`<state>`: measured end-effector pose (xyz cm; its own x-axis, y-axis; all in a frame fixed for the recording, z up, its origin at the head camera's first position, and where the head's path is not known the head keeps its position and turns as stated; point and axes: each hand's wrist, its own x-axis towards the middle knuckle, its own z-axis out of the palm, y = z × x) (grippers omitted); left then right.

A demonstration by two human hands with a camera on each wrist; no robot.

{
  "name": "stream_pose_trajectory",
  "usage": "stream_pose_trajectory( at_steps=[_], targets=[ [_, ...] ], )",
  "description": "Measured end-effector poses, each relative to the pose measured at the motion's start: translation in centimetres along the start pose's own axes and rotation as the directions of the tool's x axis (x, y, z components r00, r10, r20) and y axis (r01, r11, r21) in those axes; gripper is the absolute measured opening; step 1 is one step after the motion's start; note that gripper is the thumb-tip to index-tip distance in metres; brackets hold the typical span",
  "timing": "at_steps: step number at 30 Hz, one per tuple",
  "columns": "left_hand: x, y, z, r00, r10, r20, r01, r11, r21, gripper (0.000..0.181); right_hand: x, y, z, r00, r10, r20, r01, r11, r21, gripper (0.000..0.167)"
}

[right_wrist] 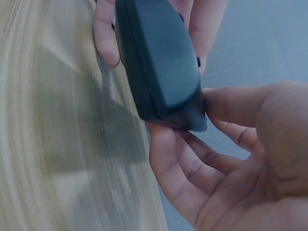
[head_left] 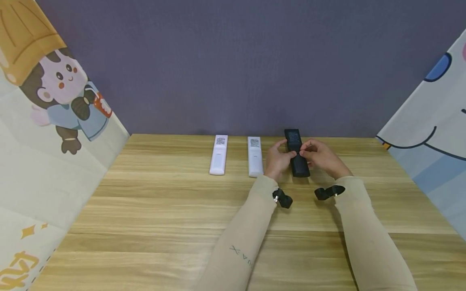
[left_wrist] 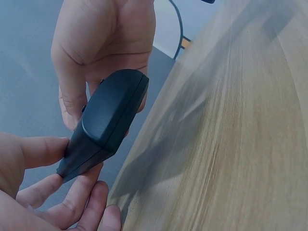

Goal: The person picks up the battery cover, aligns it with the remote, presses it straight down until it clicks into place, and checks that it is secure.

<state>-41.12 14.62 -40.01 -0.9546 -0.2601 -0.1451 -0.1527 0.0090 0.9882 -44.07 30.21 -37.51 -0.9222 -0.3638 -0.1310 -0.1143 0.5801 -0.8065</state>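
A black remote control (head_left: 299, 166) is held just above the table's far side, its labelled back facing up. On its left edge my left hand (head_left: 278, 161) grips it, with the thumb across the back. From the right, my right hand (head_left: 323, 158) pinches the same remote, its thumb near the middle of the back. In the left wrist view, the rounded end of the black remote (left_wrist: 113, 108) stands tilted between both hands. Fingers of my right hand (right_wrist: 231, 159) curl under the remote in the right wrist view. The remote's button side is hidden.
Two white remote controls (head_left: 218, 155) (head_left: 255, 157) lie back side up to the left of my hands, apart from each other. A dark wall (head_left: 233, 81) rises behind the wooden table (head_left: 164, 226). Printed cloths (head_left: 32, 161) hang at both sides.
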Motion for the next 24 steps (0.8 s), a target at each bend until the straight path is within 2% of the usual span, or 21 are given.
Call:
stream_pose_trajectory(
  at_steps=[7, 15, 21, 24],
  targets=[
    [-0.18, 0.22, -0.08, 1.0, -0.005, 0.012, 0.004, 0.999, 0.032, 0.054, 0.06, 0.12, 0.23, 1.0, -0.004, -0.017, 0.003, 1.0, -0.017, 0.027],
    [-0.21, 0.51, -0.11, 1.0, -0.004, 0.029, 0.001, 0.992, 0.127, 0.062, 0.32, 0.3, 0.38, 0.999, -0.001, -0.039, 0.0, 0.999, -0.036, 0.025],
    [-0.14, 0.33, -0.16, 0.997, 0.011, 0.071, -0.025, 0.979, 0.204, 0.068, 0.51, 0.47, 0.72, 0.999, -0.001, -0.055, -0.002, 0.998, -0.061, 0.025],
    [-0.18, 0.33, -0.23, 0.996, 0.037, 0.08, -0.057, 0.961, 0.269, 0.071, 0.55, 0.49, 0.95, 0.998, -0.002, -0.064, -0.003, 0.997, -0.078, 0.026]
  ],
)
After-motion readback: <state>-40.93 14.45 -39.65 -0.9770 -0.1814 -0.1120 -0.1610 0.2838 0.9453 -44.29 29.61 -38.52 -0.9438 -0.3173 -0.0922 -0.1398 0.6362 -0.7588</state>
